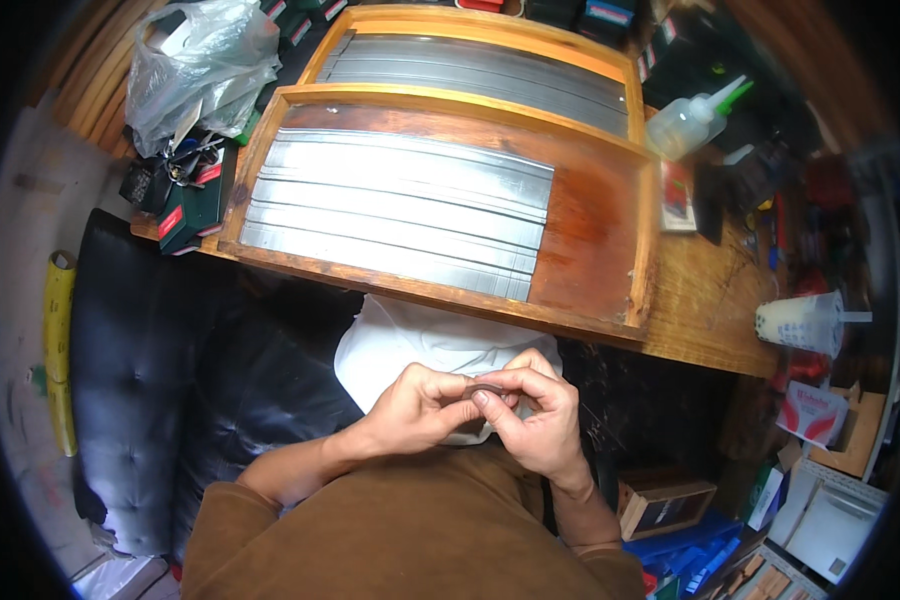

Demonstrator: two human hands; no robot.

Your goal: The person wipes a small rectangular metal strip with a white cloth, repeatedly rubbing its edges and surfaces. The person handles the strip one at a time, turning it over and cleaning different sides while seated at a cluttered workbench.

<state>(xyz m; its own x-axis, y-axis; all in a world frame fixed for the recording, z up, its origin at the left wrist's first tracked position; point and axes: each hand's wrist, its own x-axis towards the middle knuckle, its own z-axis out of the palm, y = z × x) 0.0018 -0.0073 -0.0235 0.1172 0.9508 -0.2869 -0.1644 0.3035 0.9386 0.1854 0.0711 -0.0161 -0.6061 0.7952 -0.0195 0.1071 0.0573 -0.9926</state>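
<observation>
Both hands meet over my lap, in front of the wooden tray. My left hand (422, 405) is closed, thumb and fingertips pinching one end of a small, thin, dark brown curved piece (487, 388). Its other end is pinched by my right hand (542, 412), thumb against bent forefinger. Fingers cover much of the piece, and its kind cannot be made out. A white cloth (400, 345) lies on my lap under the hands. Beyond them, the shallow wooden tray (420, 292) holds flat silvery metal strips (400, 200) laid side by side, with bare reddish-brown base at its right.
Behind stands a second wooden tray (470, 27) with grey strips. A plastic bag (205, 75) and dark boxes (195, 210) sit left. Right are a squeeze bottle (685, 127) and a drink cup (802, 323). A black padded seat (140, 370) is at my left.
</observation>
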